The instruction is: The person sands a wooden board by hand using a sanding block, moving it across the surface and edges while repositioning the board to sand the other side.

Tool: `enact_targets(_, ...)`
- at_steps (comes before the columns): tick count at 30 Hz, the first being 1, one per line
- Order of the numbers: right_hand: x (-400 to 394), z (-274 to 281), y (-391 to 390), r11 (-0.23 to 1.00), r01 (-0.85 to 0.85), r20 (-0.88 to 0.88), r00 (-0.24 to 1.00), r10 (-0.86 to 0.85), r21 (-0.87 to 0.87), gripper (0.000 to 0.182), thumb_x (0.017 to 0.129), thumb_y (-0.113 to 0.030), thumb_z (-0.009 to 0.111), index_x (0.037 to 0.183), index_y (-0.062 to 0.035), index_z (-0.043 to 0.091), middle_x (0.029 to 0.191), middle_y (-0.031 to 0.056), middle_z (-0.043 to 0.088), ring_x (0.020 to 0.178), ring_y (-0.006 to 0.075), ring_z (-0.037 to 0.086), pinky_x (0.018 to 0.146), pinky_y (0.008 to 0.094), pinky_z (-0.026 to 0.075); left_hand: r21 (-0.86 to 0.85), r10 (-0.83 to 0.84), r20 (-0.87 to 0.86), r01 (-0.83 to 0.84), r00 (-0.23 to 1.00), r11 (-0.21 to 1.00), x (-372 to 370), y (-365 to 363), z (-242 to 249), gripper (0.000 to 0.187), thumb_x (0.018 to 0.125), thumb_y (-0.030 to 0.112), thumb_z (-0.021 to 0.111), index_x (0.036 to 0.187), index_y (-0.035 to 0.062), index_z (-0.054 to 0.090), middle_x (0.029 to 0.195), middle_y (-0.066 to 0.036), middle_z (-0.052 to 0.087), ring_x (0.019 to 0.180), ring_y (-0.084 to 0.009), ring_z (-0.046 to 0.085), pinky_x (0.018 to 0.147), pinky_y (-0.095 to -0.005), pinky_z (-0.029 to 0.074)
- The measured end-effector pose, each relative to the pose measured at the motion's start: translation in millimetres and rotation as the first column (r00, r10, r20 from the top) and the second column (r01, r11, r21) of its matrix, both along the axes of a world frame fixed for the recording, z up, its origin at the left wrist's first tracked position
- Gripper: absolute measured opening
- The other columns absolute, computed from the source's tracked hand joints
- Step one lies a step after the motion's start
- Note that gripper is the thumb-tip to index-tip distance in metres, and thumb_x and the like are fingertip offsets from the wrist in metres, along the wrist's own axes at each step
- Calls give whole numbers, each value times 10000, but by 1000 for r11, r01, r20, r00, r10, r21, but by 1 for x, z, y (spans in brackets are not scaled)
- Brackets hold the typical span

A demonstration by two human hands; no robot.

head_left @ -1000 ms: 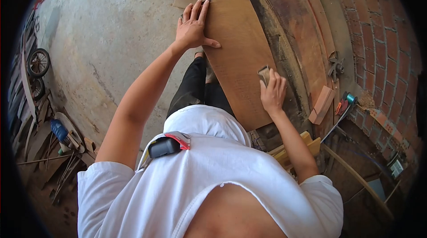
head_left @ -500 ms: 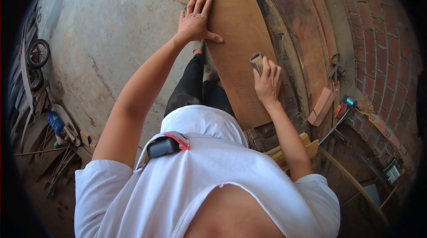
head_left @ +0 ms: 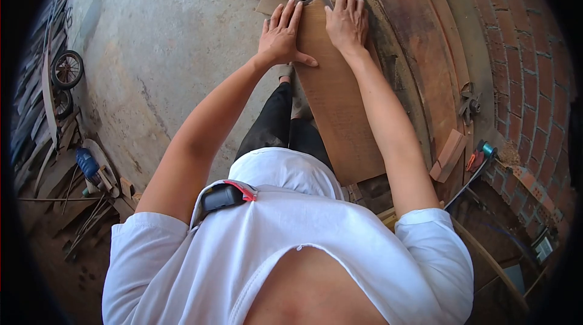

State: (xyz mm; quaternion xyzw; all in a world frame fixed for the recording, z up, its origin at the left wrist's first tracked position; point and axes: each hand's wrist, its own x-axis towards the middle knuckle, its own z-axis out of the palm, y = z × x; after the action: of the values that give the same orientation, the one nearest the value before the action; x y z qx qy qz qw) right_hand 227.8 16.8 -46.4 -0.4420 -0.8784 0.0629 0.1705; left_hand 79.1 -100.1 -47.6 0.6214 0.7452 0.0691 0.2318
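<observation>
A wide brown wooden board (head_left: 340, 118) lies lengthwise in front of me on the worktop. My left hand (head_left: 282, 37) rests at its far left edge, fingers spread and thumb flat on the wood. Near the board's far end, my right hand (head_left: 349, 21) is closed around a small grey-edged block (head_left: 327, 0), pressed to the surface. My fingers cover most of the block, so its exact kind does not show.
Right of the board are a dusty dark slot and a curved wooden worktop (head_left: 413, 27). Short wood blocks (head_left: 448, 155) and a metal cutter head (head_left: 469, 105) sit there, beside a brick wall (head_left: 516, 76). Scrap wood and a wheel (head_left: 67, 70) are at the left.
My right hand has slid the block from the board's middle right to its far end. My left hand stays on the left edge. The whole view has shifted slightly.
</observation>
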Motion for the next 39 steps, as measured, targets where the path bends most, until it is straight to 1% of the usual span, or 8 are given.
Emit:
enact_targets(3, 81, 4, -84, 1000, -22, 33, 999, 23, -17, 595, 921, -243, 705, 1396, 21, 463, 1251, 169, 532, 1113, 358, 528, 947, 475, 460, 108, 27, -39, -23, 999, 994, 0, -3, -10, 1663, 366, 796, 862, 1642, 86, 66, 1697, -180, 103, 1571, -388, 74, 1240, -612, 172)
enact_targets(7, 208, 13, -201, 993, -3, 132, 991, 19, -120, 683, 859, -194, 777, 1424, 25, 461, 1284, 168, 502, 1123, 366, 513, 949, 487, 448, 131, 52, 17, -54, 999, 990, -1, -2, -13, 1646, 351, 738, 892, 1645, 104, 98, 1707, -148, 107, 1575, -377, 75, 1231, -623, 188)
enact_targets(20, -16, 0, -3, 999, -3, 12, 1000, 2, 51, 453, 925, -282, 687, 1254, -14, 530, 1183, 127, 563, 1064, 333, 543, 901, 469, 461, -2, 13, 121, -12, 993, 1000, -7, 2, -1, 1636, 372, 646, 946, 1644, 100, 74, 1706, -140, 106, 1565, -383, 96, 1223, -648, 179)
enact_targets(25, 115, 7, -128, 998, -44, 47, 998, 46, -46, 637, 891, -201, 742, 1419, 16, 458, 1273, 155, 524, 1099, 357, 529, 937, 479, 459, 36, 33, 102, -37, 994, 999, -13, -3, -6, 1599, 357, 634, 956, 1652, 257, 97, 1710, -137, 84, 1546, -471, 102, 1224, -655, 162)
enact_targets(29, 218, 16, -218, 987, -57, 133, 988, 77, -150, 677, 859, -192, 779, 1414, 36, 468, 1295, 174, 498, 1113, 364, 503, 946, 480, 450, 57, 101, 134, -110, 986, 992, -8, -6, -14, 1590, 348, 634, 959, 1648, 273, 117, 1706, -155, 84, 1544, -474, 108, 1222, -649, 178)
enact_targets(32, 171, 16, -180, 987, -33, 99, 994, 49, -155, 638, 894, -178, 740, 1415, 53, 452, 1282, 217, 514, 1117, 408, 512, 964, 496, 449, 77, 94, 185, -109, 978, 991, -10, -5, -16, 1579, 347, 635, 960, 1645, 285, 131, 1700, -170, 94, 1542, -478, 110, 1222, -639, 193)
enact_targets(36, 31, 3, -60, 996, -77, 34, 997, 75, 41, 543, 916, -276, 709, 1335, 2, 505, 1225, 135, 543, 1083, 338, 540, 903, 475, 486, 95, 110, 164, -127, 980, 987, -8, -6, -13, 1574, 349, 635, 960, 1643, 287, 134, 1695, -161, 116, 1542, -471, 115, 1217, -640, 214)
enact_targets(39, -25, -5, -6, 998, -44, 38, 998, 43, 40, 517, 921, -292, 699, 1313, -14, 509, 1227, 135, 547, 1092, 341, 545, 908, 478, 487, 57, 74, 149, -84, 986, 995, -8, -5, -5, 1560, 409, 641, 950, 1647, 194, 113, 1674, -226, 132, 1530, -490, 133, 1245, -558, 217)
